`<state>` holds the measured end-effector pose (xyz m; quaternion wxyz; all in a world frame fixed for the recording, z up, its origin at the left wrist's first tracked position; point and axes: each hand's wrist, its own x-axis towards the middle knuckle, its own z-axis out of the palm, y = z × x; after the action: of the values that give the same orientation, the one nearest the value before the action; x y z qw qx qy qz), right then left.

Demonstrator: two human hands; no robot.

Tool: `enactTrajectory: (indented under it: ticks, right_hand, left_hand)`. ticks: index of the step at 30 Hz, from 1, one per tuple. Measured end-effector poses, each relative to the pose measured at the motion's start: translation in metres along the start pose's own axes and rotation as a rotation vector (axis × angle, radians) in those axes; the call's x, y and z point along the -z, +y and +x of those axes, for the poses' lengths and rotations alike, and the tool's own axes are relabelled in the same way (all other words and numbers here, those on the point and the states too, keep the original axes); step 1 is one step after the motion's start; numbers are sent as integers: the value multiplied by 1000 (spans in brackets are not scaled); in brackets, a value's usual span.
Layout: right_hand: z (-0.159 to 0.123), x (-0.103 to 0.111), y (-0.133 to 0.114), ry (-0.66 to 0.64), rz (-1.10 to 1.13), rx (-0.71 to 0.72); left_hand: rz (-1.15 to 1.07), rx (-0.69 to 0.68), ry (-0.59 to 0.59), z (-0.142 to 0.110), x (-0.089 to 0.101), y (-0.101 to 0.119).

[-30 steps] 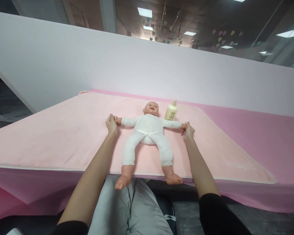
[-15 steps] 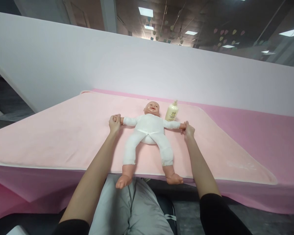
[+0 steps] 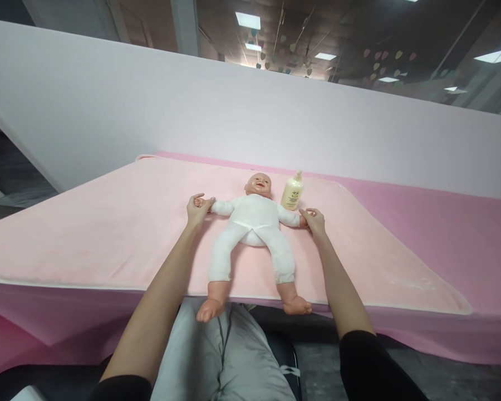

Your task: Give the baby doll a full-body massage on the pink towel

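A baby doll [image 3: 256,214] with a white cloth body lies on its back on a light pink blanket [image 3: 108,223], head away from me, legs over the front edge. Its arms are stretched out to both sides. My left hand [image 3: 197,210] is closed around the doll's hand and wrist on the left, thumb on the wrist. On the right, my right hand [image 3: 315,220] grips the doll's other wrist between thumb and fingers, hiding most of that small hand. A pale yellow pump bottle [image 3: 292,192] stands just beyond the arm on the right.
Under the blanket is a pink table cover [image 3: 463,234] that hangs over the front edge. A white partition [image 3: 250,111] rises behind the table, with glass above it. My legs [image 3: 221,356] are below the table edge, beside a black chair [image 3: 286,356].
My right hand has moved left and inward, and the doll's arm there is less stretched. My left thumb has shifted onto the doll's wrist, with the fingers looser.
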<state>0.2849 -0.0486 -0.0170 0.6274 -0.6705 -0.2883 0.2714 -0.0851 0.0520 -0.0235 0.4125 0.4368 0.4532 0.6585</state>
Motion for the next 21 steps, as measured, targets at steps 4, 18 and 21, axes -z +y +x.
enactTrajectory:
  ticks: [4,18,21]
  right_hand:
    - [1,-1,1,15,-65,18]
    - [9,8,-12,18,499,-319]
    - [6,11,-15,-4,494,-325]
  left_hand:
    - [17,9,16,2,0,-1]
    - [221,-104,148,8,3,-14]
    - [184,-115,139,9,2,-14]
